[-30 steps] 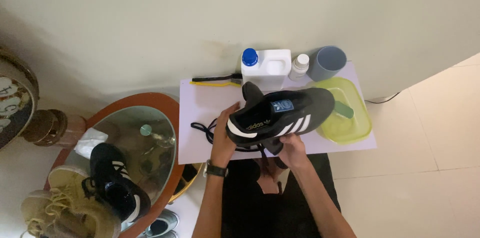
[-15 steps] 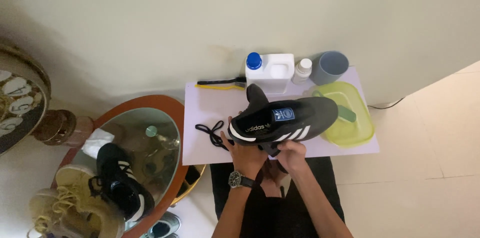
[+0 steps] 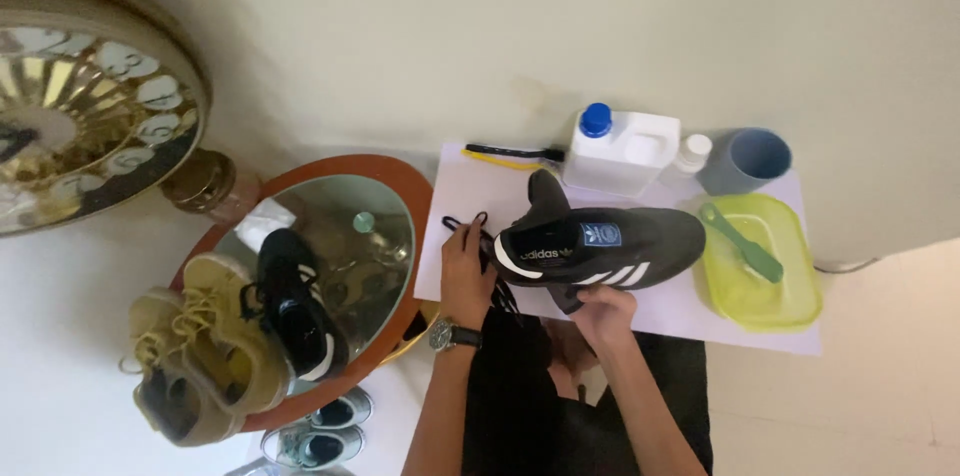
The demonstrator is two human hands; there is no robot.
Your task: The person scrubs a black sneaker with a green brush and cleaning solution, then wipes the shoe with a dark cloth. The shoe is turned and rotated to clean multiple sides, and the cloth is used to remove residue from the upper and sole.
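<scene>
Black suede-look sneaker (image 3: pixel 598 248) w/ white side stripes and a white sole edge, held up above a sheet of white paper (image 3: pixel 700 321) — both bare hands are on it. The right hand (image 3: pixel 605 308) is closed under the shoe's mid-sole, propping it from below. The left hand (image 3: pixel 466 264), wristwatch on that wrist, sits at the heel end, fingers pinched on the loose black lace (image 3: pixel 470 228) that curls away from the shoe. Whether it also touches the heel can't be told.

The shoe's long axis runs left-right across the view: heel toward the left hand, toe pointing right toward a yellow-green tub (image 3: pixel 768 304) w/ a green brush (image 3: pixel 745 244) inside. So the lace and shoe opening lie nearer the left hand; the toe is nearer the tub.

Behind the shoe, along the wall — a black-and-yellow brush (image 3: pixel 512 154), white jug (image 3: pixel 620 151) w/ blue cap, small white bottle (image 3: pixel 688 158), grey-blue cup (image 3: pixel 745 161).

Well apart to the left: a round glass-topped table (image 3: pixel 395 196) bearing a matching black sneaker (image 3: pixel 292 301) and tan shoes (image 3: pixel 205 346).
</scene>
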